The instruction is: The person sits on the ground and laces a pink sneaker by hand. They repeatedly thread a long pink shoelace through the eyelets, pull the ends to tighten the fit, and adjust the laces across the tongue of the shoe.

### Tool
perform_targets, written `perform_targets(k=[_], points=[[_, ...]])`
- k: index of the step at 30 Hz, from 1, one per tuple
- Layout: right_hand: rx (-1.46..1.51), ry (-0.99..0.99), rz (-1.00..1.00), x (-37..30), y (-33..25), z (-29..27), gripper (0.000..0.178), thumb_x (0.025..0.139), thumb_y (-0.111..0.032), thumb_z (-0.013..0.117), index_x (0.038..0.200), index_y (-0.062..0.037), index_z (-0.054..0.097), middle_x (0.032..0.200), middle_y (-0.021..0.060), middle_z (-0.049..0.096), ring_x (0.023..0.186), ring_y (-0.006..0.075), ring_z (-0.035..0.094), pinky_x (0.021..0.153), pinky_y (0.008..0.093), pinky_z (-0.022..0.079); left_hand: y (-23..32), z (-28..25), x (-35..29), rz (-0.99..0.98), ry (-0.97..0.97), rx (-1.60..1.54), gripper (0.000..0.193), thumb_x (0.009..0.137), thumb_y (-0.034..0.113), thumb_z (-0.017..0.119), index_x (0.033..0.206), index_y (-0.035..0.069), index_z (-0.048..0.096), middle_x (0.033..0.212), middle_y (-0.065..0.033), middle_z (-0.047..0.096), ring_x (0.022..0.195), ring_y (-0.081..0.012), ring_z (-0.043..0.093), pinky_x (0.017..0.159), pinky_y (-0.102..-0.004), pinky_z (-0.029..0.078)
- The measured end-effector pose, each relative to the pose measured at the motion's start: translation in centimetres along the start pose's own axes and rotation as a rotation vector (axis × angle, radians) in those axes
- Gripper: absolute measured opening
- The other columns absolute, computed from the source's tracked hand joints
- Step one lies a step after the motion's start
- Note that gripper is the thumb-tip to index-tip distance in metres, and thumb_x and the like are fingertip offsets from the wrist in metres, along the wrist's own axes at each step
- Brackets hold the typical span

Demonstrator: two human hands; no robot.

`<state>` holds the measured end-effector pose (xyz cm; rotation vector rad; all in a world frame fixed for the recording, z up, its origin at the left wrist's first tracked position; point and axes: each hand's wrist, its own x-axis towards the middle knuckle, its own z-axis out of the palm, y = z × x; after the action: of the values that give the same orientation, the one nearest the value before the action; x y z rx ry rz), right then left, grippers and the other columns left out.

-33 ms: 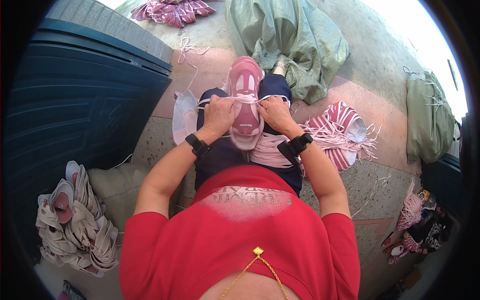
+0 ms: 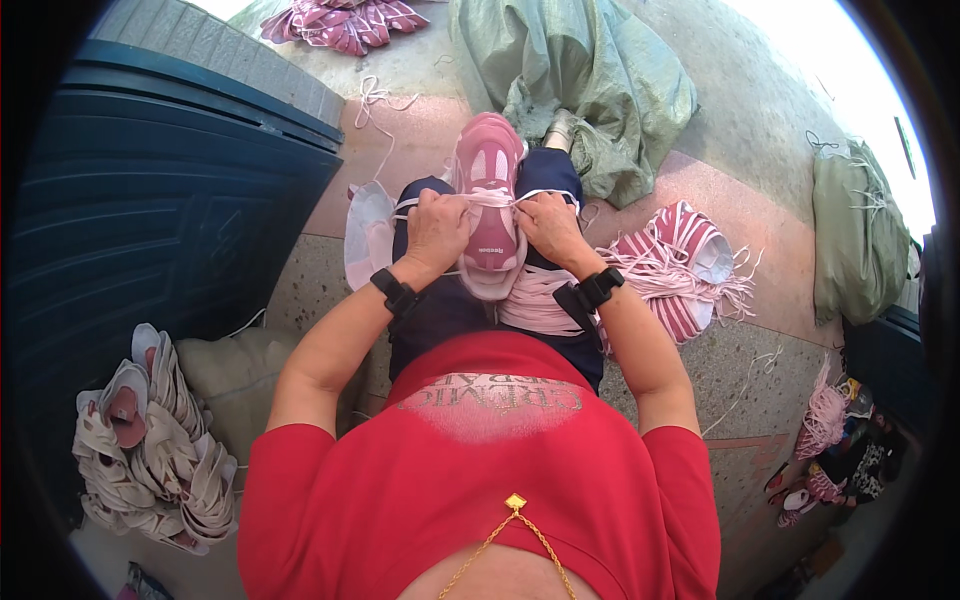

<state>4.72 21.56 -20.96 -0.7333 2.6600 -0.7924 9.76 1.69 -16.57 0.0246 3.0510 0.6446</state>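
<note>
A pink shoe upper (image 2: pixel 488 235) lies lengthwise between my thighs, its toe pointing away from me. Pale pink shoelace (image 2: pixel 490 199) crosses its middle. On the left side of the upper, my left hand (image 2: pixel 440 228) is closed on the lace, fingertips pinched together. My right hand (image 2: pixel 552 226) pinches the lace at the right side, and a white loop runs out past its fingers. Across my right thigh lies a bundle of pink laces (image 2: pixel 540 300). A pale shoe upper (image 2: pixel 370 235) shows beyond my left knee.
Striped pink uppers with trailing laces (image 2: pixel 675 265) lie right of my leg. A green woven sack (image 2: pixel 590 90) stands ahead; another sack (image 2: pixel 858 240) is at far right. Beige uppers (image 2: pixel 150 450) are stacked at lower left, by a cushion (image 2: pixel 245 385). A dark blue door (image 2: pixel 170 190) borders the left.
</note>
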Motion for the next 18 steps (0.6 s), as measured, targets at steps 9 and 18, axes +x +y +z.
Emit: perform_targets(k=[9, 18], points=[[0.531, 0.371, 0.052, -1.1, 0.6, 2.3, 0.014, 0.077, -0.013, 0.062, 0.088, -0.0057, 0.067, 0.075, 0.0129, 0.063, 0.076, 0.0307, 0.06, 0.067, 0.042, 0.047, 2.7, 1.4, 6.1, 0.388, -0.332, 0.153, 0.016, 0.075, 0.02, 0.066, 0.08, 0.005, 0.065, 0.083, -0.0128, 0.063, 0.088, -0.0316, 0.055, 0.078, -0.0401, 0.046], [-0.183, 0.284, -0.358, 0.0, -0.4, 0.1, 0.013, 0.078, -0.011, 0.056, 0.086, -0.0096, 0.066, 0.082, 0.0041, 0.058, 0.086, 0.0215, 0.053, 0.076, 0.0361, 0.04, 0.7, 1.1, 7.6, 0.229, -0.233, -0.242, 0.015, 0.079, 0.011, 0.066, 0.081, -0.001, 0.057, 0.072, -0.0089, 0.06, 0.075, -0.0197, 0.058, 0.065, -0.033, 0.048]])
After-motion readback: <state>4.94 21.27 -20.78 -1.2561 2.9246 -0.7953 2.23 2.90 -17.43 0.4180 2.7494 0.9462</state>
